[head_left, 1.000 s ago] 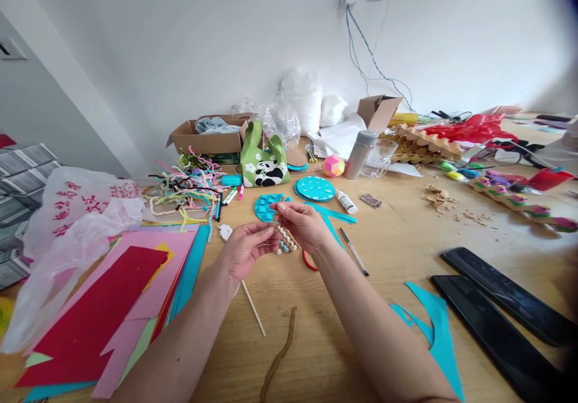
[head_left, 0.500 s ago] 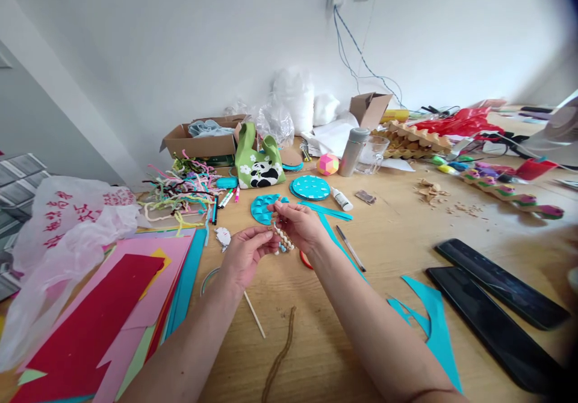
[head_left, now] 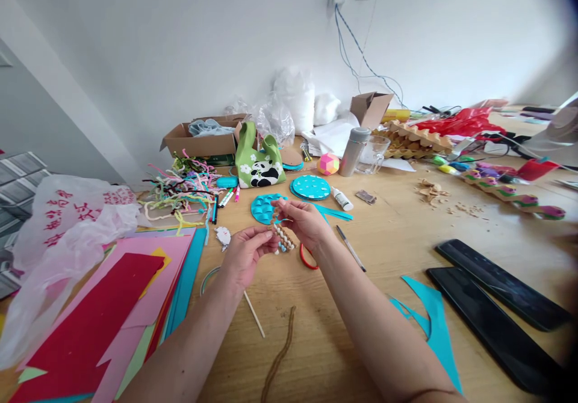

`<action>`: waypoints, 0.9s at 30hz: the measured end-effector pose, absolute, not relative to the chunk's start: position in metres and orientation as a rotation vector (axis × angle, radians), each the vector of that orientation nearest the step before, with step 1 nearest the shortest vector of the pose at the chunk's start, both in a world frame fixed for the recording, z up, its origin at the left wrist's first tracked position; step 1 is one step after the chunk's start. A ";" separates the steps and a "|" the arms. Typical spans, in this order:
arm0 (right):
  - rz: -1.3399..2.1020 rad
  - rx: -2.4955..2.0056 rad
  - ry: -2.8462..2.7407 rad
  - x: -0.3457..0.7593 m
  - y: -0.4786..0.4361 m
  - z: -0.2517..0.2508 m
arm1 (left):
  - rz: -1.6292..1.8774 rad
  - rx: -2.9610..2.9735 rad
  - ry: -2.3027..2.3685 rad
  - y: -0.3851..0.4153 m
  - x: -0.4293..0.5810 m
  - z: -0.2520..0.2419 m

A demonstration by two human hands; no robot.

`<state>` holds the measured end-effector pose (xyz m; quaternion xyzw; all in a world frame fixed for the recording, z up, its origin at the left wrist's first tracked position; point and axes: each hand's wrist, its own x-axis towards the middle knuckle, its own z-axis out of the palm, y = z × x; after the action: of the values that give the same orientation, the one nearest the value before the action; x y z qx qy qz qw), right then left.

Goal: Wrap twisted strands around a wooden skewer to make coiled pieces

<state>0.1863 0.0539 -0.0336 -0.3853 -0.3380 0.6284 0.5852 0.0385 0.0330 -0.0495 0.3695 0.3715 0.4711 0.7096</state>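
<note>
Thumb and fingers of my left hand (head_left: 251, 249) are pinched on one part of a short brown-and-white braided strand (head_left: 285, 239). Just above and to the right, my right hand (head_left: 301, 219) pinches the upper part of the same strand, its fingertips close to the left ones. Whether the strand is cord or beads is too small to tell. Behind the hands lies a round blue piece (head_left: 262, 209) with raised folds. Red scissor handles (head_left: 307, 259) show partly under my right wrist. A brown cord (head_left: 280, 355) lies on the table between my forearms.
Coloured paper sheets (head_left: 103, 306) cover the left side, beside a white plastic bag (head_left: 67, 228). A green panda bag (head_left: 259, 165), blue discs (head_left: 310, 187), a glue bottle (head_left: 341, 199) and a grey flask (head_left: 354, 153) stand or lie beyond. A pen (head_left: 351, 248) and dark phone-like slabs (head_left: 487, 324) are right.
My right hand and forearm have shifted slightly right, uncovering more of the red scissor handles. Both hands keep their pinch on the strand.
</note>
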 end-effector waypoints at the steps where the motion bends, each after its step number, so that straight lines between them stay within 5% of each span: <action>1: 1.430 -0.915 -0.778 0.188 0.055 -0.034 | 1.043 0.821 0.835 0.033 0.039 -0.050; 27: 1.118 -1.081 -0.984 0.193 0.054 -0.030 | 1.063 0.910 0.986 0.030 0.045 -0.055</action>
<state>0.1928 0.0542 -0.0300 -0.4673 -0.4254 0.4835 0.6058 0.0452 0.0302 -0.0552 0.4014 0.4351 0.4690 0.6554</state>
